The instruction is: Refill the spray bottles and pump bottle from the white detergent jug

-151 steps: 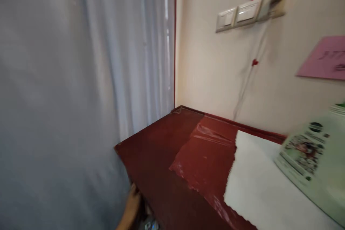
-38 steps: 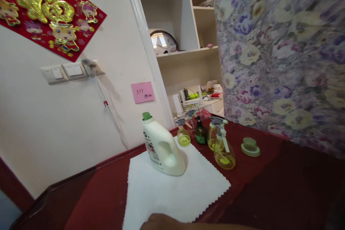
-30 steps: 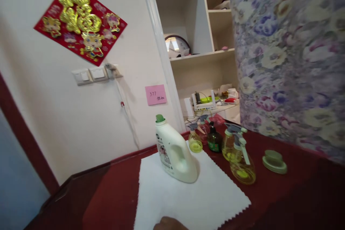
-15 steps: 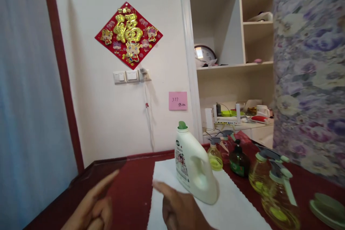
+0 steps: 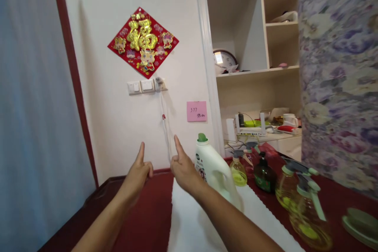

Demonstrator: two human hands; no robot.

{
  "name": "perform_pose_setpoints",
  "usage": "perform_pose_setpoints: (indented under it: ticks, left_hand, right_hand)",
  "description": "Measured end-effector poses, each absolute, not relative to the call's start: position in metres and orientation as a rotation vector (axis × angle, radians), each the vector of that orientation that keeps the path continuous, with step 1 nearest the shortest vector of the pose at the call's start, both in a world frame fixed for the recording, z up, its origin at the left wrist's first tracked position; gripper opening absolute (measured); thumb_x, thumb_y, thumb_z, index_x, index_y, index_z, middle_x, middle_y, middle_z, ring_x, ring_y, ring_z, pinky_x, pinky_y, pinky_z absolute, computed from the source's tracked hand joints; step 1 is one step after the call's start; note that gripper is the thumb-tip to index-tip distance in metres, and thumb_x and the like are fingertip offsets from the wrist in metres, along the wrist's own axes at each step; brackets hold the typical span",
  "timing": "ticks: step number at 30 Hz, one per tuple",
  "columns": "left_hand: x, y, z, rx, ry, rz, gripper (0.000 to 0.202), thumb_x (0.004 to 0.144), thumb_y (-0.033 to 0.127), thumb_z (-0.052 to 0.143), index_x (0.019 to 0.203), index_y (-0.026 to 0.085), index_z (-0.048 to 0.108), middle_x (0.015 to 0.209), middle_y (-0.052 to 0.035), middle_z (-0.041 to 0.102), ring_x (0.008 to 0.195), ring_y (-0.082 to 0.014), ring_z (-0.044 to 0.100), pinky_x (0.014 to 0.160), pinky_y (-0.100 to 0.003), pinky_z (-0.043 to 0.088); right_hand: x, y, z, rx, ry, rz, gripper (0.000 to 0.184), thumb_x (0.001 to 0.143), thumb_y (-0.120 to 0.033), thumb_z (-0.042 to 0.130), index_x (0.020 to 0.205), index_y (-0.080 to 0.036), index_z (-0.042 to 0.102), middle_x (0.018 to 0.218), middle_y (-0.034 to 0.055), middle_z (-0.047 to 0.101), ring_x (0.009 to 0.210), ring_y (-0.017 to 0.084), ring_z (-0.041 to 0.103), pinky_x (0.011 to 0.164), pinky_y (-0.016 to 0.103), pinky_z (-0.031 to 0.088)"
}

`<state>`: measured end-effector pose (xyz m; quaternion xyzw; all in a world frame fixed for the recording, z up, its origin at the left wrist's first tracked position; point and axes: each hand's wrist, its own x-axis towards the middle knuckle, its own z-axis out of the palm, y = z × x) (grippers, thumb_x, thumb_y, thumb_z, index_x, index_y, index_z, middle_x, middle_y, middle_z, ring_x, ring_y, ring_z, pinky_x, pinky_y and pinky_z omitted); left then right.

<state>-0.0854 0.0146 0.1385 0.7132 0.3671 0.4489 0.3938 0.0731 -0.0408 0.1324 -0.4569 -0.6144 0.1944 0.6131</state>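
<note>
My left hand [image 5: 138, 172] is raised over the red table, its index finger stretched upward and its other fingers curled, holding nothing. To its right, my right hand [image 5: 183, 168] makes a similar pointing shape and is also bare. A gap separates the two hands. A pale green jug-shaped bottle [image 5: 217, 165] with a green cap and a loop handle stands upright on a white cloth [image 5: 186, 208]. My right hand and forearm overlap the bottle's left and lower parts in view; I cannot tell whether they touch it.
To the right stand several spray bottles [image 5: 308, 216] with yellow liquid and a dark pump bottle [image 5: 265, 175]. A pale green dish [image 5: 362, 224] lies at the right edge of the red table [image 5: 147, 212]. Behind are wall shelves [image 5: 256, 71]; a blue curtain [image 5: 38, 106] hangs left.
Both hands have moved up and forward, so more of the forearms shows. Their index fingers now point upward. The view has shifted slightly; the bottle stays on the cloth.
</note>
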Motion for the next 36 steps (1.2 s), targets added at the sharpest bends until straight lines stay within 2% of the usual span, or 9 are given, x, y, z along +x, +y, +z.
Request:
perform_pose_setpoints:
  ticks: [5,10,15,19,21,24,28,31,36]
  left_hand:
    - [-0.085,0.019,0.143,1.847,0.838,1.12,0.095,0.08,0.019,0.049,0.16,0.035,-0.001,0.052,0.0123,0.048,0.045,-0.0109,0.032,0.048,-0.022,0.025]
    - [-0.086,0.014,0.137,1.805,0.841,1.173,0.096,0.078,0.023,0.055,0.16,0.031,0.006,0.052,0.0116,0.048,0.043,-0.0109,0.032,0.046,-0.021,0.024]
    - [-0.073,-0.003,0.117,1.709,0.857,1.091,0.112,0.063,0.039,0.079,0.158,0.022,0.024,0.09,-0.0038,0.073,0.075,-0.022,0.064,0.056,-0.027,0.047]
    - [-0.066,-0.01,0.085,1.727,0.846,0.947,0.085,0.063,0.057,0.081,0.137,0.023,0.058,0.111,-0.0104,0.072,0.1,-0.0306,0.066,0.072,-0.034,0.055]
    - [-0.061,-0.011,0.072,1.785,0.825,0.838,0.072,0.067,0.063,0.077,0.126,0.025,0.065,0.117,-0.011,0.071,0.107,-0.0322,0.064,0.078,-0.036,0.055]
    - [-0.051,-0.015,0.064,1.874,0.807,0.705,0.069,0.07,0.07,0.071,0.122,0.026,0.067,0.12,-0.0111,0.07,0.108,-0.0326,0.063,0.082,-0.039,0.055]
    - [-0.03,-0.026,0.068,1.934,0.811,0.57,0.074,0.065,0.076,0.069,0.119,0.025,0.07,0.122,-0.0118,0.07,0.108,-0.0343,0.065,0.085,-0.04,0.055]
    - [-0.019,-0.034,0.069,1.943,0.8,0.504,0.077,0.059,0.081,0.068,0.114,0.026,0.073,0.118,-0.0117,0.073,0.105,-0.0359,0.067,0.089,-0.044,0.055]
    - [-0.018,-0.026,0.047,1.953,0.746,0.454,0.069,0.065,0.081,0.066,0.114,0.031,0.073,0.113,-0.0086,0.075,0.105,-0.0341,0.068,0.097,-0.045,0.054]
  right_hand:
    - [0.077,-0.03,0.123,-1.004,-1.425,0.528,0.093,0.078,-0.002,0.041,0.162,-0.024,0.008,0.056,-0.0114,0.033,0.05,0.012,0.034,0.048,0.021,0.034]
    - [0.078,-0.04,0.117,-1.056,-1.43,0.479,0.089,0.079,-0.005,0.045,0.161,-0.02,0.015,0.062,-0.0083,0.046,0.058,0.014,0.048,0.059,0.025,0.043]
    - [0.086,-0.101,0.094,-1.065,-1.564,0.381,0.079,0.081,-0.013,0.056,0.155,-0.027,0.034,0.094,0.0012,0.07,0.076,0.016,0.062,0.07,0.027,0.049]
    - [0.108,-0.179,0.071,-0.85,-1.486,0.148,0.062,0.083,-0.015,0.062,0.141,-0.032,0.052,0.093,0.001,0.07,0.061,0.01,0.057,0.055,0.021,0.048]
    - [0.13,-0.219,0.063,-0.923,-1.254,-0.042,0.044,0.093,-0.017,0.055,0.135,-0.031,0.057,0.085,0.001,0.068,0.063,0.011,0.059,0.058,0.021,0.051]
    - [0.176,-0.268,0.055,-1.132,-0.787,-0.275,0.03,0.095,-0.028,0.063,0.125,-0.028,0.062,0.088,0.0017,0.068,0.065,0.012,0.062,0.058,0.02,0.053]
    - [0.25,-0.302,0.026,-1.376,-0.506,-0.337,0.043,0.086,-0.051,0.069,0.118,-0.023,0.061,0.095,0.0048,0.068,0.073,0.016,0.065,0.061,0.024,0.056]
    - [0.294,-0.305,-0.011,-1.59,-0.551,-0.189,0.055,0.084,-0.06,0.061,0.121,-0.02,0.054,0.106,0.0098,0.066,0.095,0.023,0.067,0.085,0.036,0.057]
    - [0.321,-0.286,-0.049,-1.703,-0.646,0.016,0.084,0.067,-0.051,0.075,0.137,-0.017,0.044,0.14,0.0217,0.055,0.129,0.036,0.055,0.105,0.052,0.047]
